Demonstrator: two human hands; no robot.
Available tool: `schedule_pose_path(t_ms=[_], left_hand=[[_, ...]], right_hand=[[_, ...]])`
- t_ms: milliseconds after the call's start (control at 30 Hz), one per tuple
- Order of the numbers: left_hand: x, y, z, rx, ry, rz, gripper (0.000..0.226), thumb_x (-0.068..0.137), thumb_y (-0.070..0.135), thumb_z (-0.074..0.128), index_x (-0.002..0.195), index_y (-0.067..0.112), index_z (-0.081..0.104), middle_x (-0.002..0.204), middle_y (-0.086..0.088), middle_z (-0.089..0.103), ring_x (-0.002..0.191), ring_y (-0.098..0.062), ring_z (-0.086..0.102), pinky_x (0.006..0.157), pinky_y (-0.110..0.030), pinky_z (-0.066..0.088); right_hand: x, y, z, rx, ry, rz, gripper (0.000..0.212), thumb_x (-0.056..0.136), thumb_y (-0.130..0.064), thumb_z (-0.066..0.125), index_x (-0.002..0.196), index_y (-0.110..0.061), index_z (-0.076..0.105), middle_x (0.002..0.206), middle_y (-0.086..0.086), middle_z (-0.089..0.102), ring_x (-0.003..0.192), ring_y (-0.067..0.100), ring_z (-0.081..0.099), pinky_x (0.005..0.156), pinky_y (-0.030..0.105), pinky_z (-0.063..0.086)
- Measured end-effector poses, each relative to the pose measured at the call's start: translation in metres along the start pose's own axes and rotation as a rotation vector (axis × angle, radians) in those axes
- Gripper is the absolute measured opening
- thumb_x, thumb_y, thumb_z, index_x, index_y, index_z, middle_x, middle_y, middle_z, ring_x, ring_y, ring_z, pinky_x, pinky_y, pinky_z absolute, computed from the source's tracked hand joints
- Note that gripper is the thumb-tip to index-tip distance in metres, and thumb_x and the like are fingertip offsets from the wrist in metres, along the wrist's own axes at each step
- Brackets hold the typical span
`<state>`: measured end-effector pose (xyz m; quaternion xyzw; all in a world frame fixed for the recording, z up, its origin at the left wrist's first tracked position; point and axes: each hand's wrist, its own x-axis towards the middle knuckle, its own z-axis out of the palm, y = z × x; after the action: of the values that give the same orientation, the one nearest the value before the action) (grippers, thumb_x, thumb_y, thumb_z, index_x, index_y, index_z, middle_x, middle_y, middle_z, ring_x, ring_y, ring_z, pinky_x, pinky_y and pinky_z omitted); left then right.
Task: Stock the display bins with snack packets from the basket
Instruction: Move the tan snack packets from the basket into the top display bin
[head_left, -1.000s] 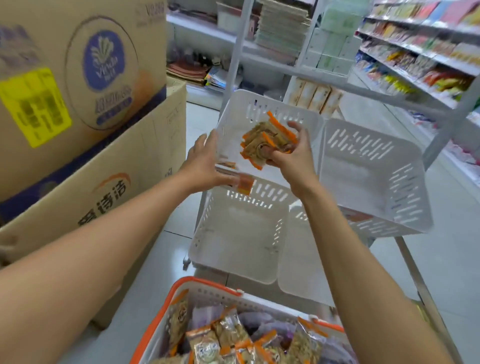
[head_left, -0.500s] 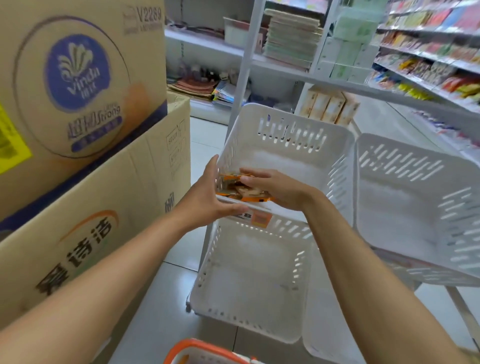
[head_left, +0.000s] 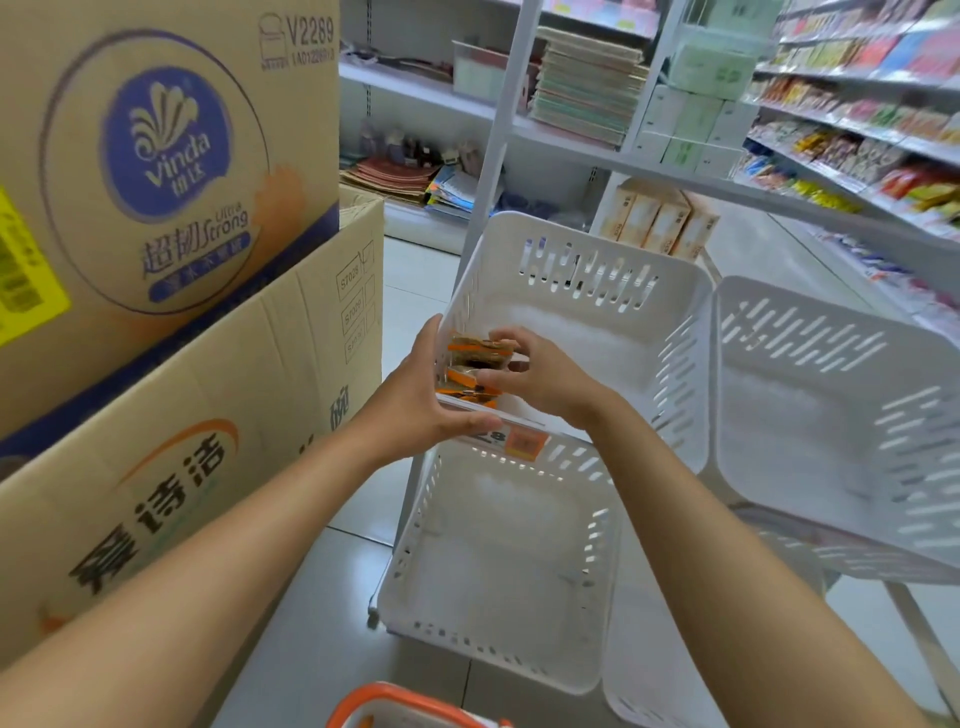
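The orange-edged snack packets (head_left: 475, 364) stand stacked between the hands, in a corner of the display bin (head_left: 597, 291). The right hand (head_left: 540, 384) pinches the stack; the left hand (head_left: 415, 405) lies flat against the bin's outer wall. The packets look light, crinkly and slippery, best squeezed across their flat faces.

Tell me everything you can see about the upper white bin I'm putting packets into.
The upper left bin is white, apparently plastic, with slotted walls and a plain floor, tilted toward the camera. A partly orange price tag hangs on its front rim. Orange-edged snack packets sit stacked against its left wall, pinched by the right hand; the left hand braces its front left corner.
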<state>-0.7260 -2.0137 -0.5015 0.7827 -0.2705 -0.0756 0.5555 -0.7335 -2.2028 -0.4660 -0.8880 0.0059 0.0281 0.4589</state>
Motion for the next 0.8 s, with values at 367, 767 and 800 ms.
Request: schedule_pose_path(t_ms=[367,767,800], left_hand=[[-0.016,0.02,0.004,0.271,0.095,-0.169,0.134,0.054,0.071,0.075,0.157,0.031,-0.003,0.161,-0.004,0.023,0.144,-0.025,0.031,0.109,-0.044,0.036],[-0.199,0.027,0.082,0.303,-0.1,-0.335,0.072,0.08,0.045,0.078,0.141,0.02,0.049,0.141,-0.004,0.053,0.121,-0.02,0.054,0.099,-0.035,0.047],[-0.216,0.021,0.085,0.271,-0.105,-0.358,0.066,0.081,0.042,0.078,0.138,0.02,0.052,0.137,-0.003,0.056,0.115,-0.018,0.057,0.093,-0.031,0.049]], right_hand=[[-0.026,-0.012,-0.002,-0.133,0.106,-0.052,0.058,0.089,-0.041,0.07,0.141,-0.027,0.048,0.149,-0.002,0.041,0.135,0.014,0.038,0.107,0.029,0.029],[-0.275,0.044,0.087,-0.267,0.059,0.08,0.028,0.087,-0.012,0.068,0.115,-0.01,0.069,0.108,0.005,0.069,0.089,0.015,0.061,0.079,0.021,0.047],[-0.294,0.055,0.096,-0.309,-0.049,0.14,0.028,0.087,-0.014,0.069,0.115,-0.01,0.069,0.108,0.004,0.069,0.09,0.015,0.061,0.076,0.021,0.045]])
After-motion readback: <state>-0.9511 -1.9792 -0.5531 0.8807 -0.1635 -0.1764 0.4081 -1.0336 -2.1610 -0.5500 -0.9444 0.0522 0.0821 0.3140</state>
